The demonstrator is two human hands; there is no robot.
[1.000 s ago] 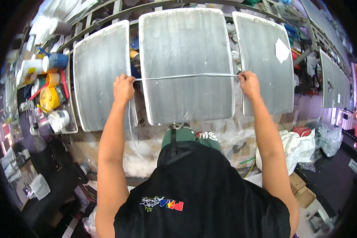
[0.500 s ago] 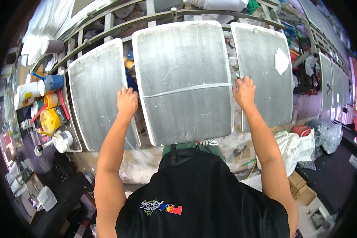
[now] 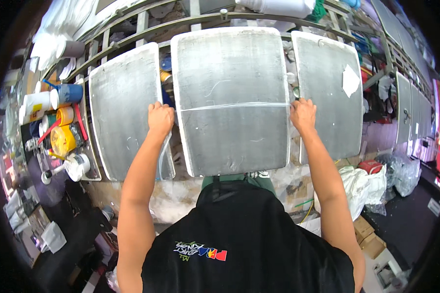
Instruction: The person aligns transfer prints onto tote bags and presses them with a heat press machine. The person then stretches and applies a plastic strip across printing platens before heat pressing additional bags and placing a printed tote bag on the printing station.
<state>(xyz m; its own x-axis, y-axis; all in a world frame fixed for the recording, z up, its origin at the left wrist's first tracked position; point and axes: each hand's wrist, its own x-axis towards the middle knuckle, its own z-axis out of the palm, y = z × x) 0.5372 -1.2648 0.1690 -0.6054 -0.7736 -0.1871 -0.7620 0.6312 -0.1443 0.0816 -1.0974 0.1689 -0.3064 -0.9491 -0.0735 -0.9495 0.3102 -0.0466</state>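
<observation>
Across the middle grey board [image 3: 232, 141], I'm apparently aligning a pale strip [image 3: 234, 105], left hand [image 3: 161, 118] and right hand [image 3: 303, 115] pinching it, fingers curled, beside either edge; next, I'm probably needing even tension.

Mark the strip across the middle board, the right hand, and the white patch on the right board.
Strip [image 3: 234, 105]: head view, middle of its visible length.
Right hand [image 3: 303, 116]: head view, back of the hand.
White patch [image 3: 350, 81]: head view, centre of its face.
</observation>
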